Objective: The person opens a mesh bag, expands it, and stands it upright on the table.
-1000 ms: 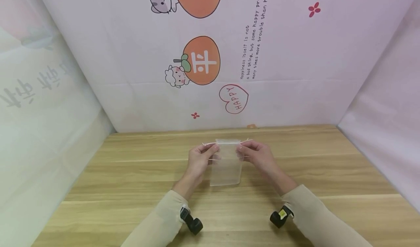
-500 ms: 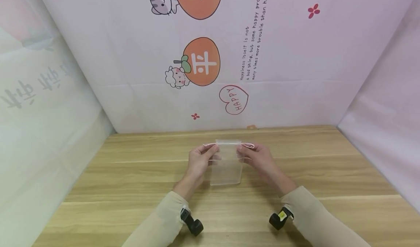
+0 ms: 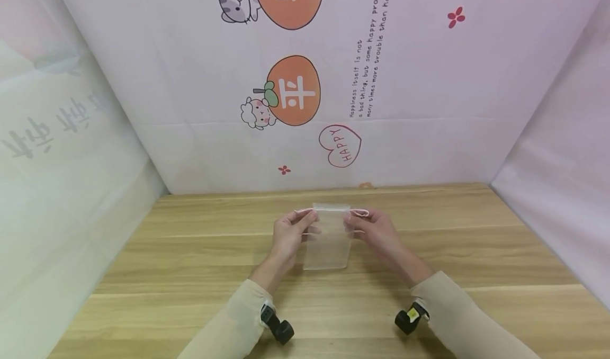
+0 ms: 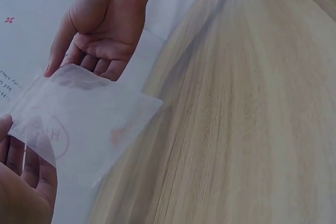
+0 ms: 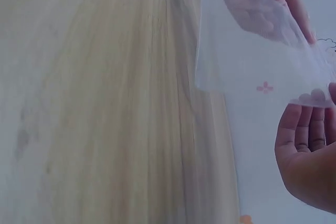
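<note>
A small see-through white mesh drawstring bag (image 3: 328, 252) hangs flat between my hands, its mouth edge at the top. My left hand (image 3: 288, 236) pinches its left upper side, thumb in front and fingers showing through the mesh from behind. On the opposite side, my right hand (image 3: 380, 235) pinches the upper corner the same way. A white cord loop (image 3: 362, 212) sticks out by the right hand, and another cord end (image 3: 303, 210) lies over the left fingers. In the left wrist view the bag (image 4: 89, 119) is spread out, with wall print showing through it.
Below the bag lies a wood-grain table (image 3: 333, 316). Behind its far edge stands a white printed sheet (image 3: 410, 152), with further white sheets at the left (image 3: 109, 152) and right (image 3: 562, 152). Each wrist wears a black camera on a strap.
The right cord has gone from a straight end to a closed loop beside the right hand. Both hands keep their pinch on the bag and have hardly moved.
</note>
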A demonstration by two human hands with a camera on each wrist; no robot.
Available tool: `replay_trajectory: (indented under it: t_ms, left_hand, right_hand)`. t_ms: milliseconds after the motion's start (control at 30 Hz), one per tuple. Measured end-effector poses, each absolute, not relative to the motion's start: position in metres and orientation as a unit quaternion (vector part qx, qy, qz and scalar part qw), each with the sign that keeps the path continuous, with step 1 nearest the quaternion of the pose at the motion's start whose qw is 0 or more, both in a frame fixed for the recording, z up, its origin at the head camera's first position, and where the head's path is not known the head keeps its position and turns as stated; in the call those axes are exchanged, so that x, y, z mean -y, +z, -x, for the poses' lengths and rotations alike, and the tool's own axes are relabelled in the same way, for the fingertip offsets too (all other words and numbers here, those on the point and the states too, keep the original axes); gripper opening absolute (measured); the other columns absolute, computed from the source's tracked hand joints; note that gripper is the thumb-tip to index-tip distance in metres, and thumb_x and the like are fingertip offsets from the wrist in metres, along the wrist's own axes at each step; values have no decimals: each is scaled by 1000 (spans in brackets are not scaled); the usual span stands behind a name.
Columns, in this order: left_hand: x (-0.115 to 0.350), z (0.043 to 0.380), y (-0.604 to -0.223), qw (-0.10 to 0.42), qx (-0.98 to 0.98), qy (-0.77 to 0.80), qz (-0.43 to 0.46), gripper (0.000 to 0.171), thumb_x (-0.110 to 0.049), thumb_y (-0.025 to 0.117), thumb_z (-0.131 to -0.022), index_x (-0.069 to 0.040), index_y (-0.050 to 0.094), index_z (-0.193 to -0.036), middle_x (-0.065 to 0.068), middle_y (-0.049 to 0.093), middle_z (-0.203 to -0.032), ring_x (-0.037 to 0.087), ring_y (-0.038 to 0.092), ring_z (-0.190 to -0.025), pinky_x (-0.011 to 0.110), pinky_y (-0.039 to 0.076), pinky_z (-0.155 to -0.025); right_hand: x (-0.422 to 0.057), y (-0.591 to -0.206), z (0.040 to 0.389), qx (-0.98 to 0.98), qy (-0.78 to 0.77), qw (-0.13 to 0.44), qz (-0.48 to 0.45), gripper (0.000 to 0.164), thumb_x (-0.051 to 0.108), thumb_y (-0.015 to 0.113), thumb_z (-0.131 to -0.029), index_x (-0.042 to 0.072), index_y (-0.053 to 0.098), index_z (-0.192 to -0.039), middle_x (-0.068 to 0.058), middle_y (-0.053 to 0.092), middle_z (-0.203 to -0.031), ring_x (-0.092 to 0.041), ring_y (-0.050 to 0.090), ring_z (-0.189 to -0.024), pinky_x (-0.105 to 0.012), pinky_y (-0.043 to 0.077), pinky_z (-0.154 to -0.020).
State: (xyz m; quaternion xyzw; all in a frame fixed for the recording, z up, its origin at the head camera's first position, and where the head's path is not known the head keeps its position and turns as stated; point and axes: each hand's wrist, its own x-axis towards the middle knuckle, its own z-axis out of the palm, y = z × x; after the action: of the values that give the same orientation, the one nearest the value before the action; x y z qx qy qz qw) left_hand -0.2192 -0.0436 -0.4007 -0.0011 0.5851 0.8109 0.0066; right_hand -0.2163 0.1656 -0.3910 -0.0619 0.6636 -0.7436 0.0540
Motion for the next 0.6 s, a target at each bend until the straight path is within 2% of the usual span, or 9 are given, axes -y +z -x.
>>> replay_trajectory:
  t_ms: [133,267,433,600]
  left_hand:
    - [46,218,-400,3,-581,814,-3,24,-14,76,-91,2,71,-108,5,73,-88,14,70,-65,27,58,-62]
    - [48,218,-400,4,-580,815,-9,23,-14,76,-92,1,71,-108,6,73,-89,14,70,-65,27,58,-62]
    - [47,216,-399,13,-588,809,-14,26,-17,77,-91,2,70,-109,9,73,-93,14,70,-66,27,58,-62]
    - [46,215,-400,18,-590,807,-19,25,-18,77,-91,0,71,-108,12,73,-95,15,71,-66,27,59,-62]
  right_hand:
    - [-173,-389,219,-701,-705,37,97,29,6,67,-96,-7,58,-121,-2,70,-102,-13,67,-91,-32,57,-80]
    - [-179,-381,223,-729,-668,-3,147,39,6,71,-93,-5,56,-127,-11,68,-109,-13,67,-91,-30,57,-78]
    - [-181,-372,225,-748,-632,-33,200,38,5,74,-91,0,61,-127,-21,66,-109,-17,66,-90,-28,56,-78]
    - [-180,-368,225,-777,-589,-34,219,32,9,75,-91,1,67,-121,-16,69,-111,-21,65,-99,-29,55,-84]
